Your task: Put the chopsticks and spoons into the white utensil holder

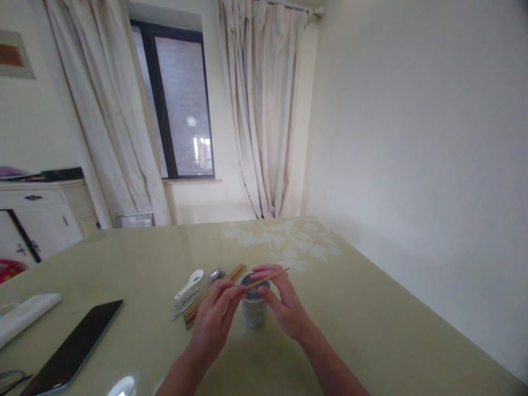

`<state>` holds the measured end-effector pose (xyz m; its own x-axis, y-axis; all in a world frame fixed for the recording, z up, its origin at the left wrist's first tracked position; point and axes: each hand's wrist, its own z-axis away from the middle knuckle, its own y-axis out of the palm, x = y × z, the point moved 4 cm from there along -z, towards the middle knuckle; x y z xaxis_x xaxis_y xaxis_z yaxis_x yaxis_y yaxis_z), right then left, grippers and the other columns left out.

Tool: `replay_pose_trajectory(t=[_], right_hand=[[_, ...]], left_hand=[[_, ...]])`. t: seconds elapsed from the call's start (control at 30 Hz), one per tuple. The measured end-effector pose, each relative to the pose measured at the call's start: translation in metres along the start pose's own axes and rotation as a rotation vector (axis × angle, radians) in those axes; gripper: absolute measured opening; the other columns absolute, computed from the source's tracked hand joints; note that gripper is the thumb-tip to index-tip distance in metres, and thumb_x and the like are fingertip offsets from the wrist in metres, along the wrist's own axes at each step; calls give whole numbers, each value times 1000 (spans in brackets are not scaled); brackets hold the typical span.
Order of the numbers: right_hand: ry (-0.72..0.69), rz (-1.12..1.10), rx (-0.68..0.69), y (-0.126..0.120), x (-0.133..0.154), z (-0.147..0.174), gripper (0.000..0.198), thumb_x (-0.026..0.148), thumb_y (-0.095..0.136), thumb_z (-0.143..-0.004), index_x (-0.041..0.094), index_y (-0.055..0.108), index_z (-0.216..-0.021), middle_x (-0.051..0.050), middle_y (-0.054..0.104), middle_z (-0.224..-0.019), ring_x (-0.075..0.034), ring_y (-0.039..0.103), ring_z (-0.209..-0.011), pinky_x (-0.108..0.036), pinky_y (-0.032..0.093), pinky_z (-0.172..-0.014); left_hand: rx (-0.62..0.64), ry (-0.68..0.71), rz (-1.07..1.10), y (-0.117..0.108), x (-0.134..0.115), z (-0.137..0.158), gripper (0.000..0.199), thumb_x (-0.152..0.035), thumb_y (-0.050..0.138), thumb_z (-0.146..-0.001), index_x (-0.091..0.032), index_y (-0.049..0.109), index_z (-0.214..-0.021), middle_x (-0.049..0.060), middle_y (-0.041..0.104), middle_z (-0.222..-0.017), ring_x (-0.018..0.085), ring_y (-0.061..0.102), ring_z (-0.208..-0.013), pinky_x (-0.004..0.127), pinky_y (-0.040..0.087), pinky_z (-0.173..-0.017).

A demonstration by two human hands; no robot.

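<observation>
In the head view, my left hand [214, 311] pinches one end of a wooden chopstick [270, 279], which slants up to the right. My right hand [286, 305] is by the chopstick's other end, thumb and fingers apart; whether they touch it I cannot tell. Below the chopstick stands a grey cylindrical holder [253, 314] with a dark top and a cluster of pale dots inside. Left of it, partly hidden by my left hand, lie several wooden chopsticks [190, 319], metal utensils [185, 309] with a shiny spoon bowl [215, 273], and a white spoon [190, 282].
The pale green table [350, 330] has a white leaf pattern on its far right. A black tablet-like device [74, 349] and a white object [27, 316] lie at the left. A wall [433, 165] runs along the right side, and curtains [268, 110] hang behind.
</observation>
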<state>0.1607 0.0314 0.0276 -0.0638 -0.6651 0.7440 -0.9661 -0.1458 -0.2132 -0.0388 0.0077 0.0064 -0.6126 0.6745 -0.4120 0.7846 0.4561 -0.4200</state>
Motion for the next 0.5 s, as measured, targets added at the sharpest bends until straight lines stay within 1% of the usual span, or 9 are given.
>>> replay_pose_trajectory(t=[0.07, 0.13, 0.17, 0.23, 0.27, 0.3, 0.37, 0.4, 0.5], right_hand=[[-14, -64, -29, 2, 4, -1, 24, 47, 64, -105, 29, 80, -108, -7, 77, -114, -27, 68, -114, -43, 48, -107], [27, -139, -162, -6, -1, -4, 27, 49, 64, -105, 26, 79, -100, -6, 77, -101, -25, 69, -99, -38, 52, -94], [52, -168, -274, -15, -6, -5, 30, 51, 64, -104, 25, 78, -98, -5, 76, -96, -24, 68, -93, -35, 52, -88], [85, -187, -526, -37, -16, -6, 34, 56, 65, -102, 24, 75, -95, -4, 74, -90, -22, 64, -86, -32, 51, -81], [93, -175, -605, -46, -20, -7, 35, 58, 66, -100, 24, 74, -94, -3, 73, -89, -21, 62, -84, -32, 50, -80], [102, -156, -642, -52, -24, -8, 36, 59, 68, -99, 23, 73, -93, -3, 72, -88, -21, 61, -84, -32, 49, -80], [124, -120, -590, -55, -27, -11, 39, 61, 70, -95, 23, 74, -91, -3, 71, -85, -22, 62, -83, -32, 50, -80], [138, -108, -523, -51, -28, -13, 39, 61, 71, -95, 22, 75, -90, -3, 71, -83, -23, 63, -83, -33, 50, -80], [197, -80, -296, -32, -28, -13, 35, 56, 73, -93, 22, 80, -93, -5, 75, -86, -25, 68, -86, -35, 51, -82]], left_hand=[[12, 62, 1, 4, -3, 5, 19, -29, 59, -106, -30, 73, -119, 4, 73, -109, 17, 74, -100, 26, 59, -89], [-3, 36, -6, 6, 1, 9, 27, -30, 62, -105, -32, 68, -131, 6, 72, -120, 20, 73, -112, 32, 58, -99], [-8, -9, -3, 8, 5, 11, 35, -34, 64, -103, -32, 63, -138, 8, 71, -129, 23, 70, -119, 37, 57, -104], [22, -138, 43, 12, 14, 13, 61, -43, 70, -99, -31, 46, -155, 13, 61, -148, 30, 63, -133, 49, 51, -113], [60, -209, 90, 15, 18, 14, 77, -48, 72, -97, -30, 34, -161, 16, 56, -155, 33, 59, -138, 54, 49, -116], [108, -277, 147, 19, 22, 16, 90, -52, 74, -94, -29, 24, -166, 18, 52, -159, 35, 57, -142, 57, 46, -117], [227, -387, 273, 28, 24, 18, 105, -55, 76, -91, -28, 11, -169, 19, 52, -159, 36, 55, -144, 58, 44, -118], [285, -426, 331, 32, 24, 19, 105, -55, 76, -91, -28, 12, -169, 18, 54, -158, 36, 55, -143, 56, 45, -117], [422, -506, 463, 39, 18, 21, 89, -53, 76, -91, -27, 31, -164, 17, 56, -157, 35, 59, -138, 49, 50, -110]])
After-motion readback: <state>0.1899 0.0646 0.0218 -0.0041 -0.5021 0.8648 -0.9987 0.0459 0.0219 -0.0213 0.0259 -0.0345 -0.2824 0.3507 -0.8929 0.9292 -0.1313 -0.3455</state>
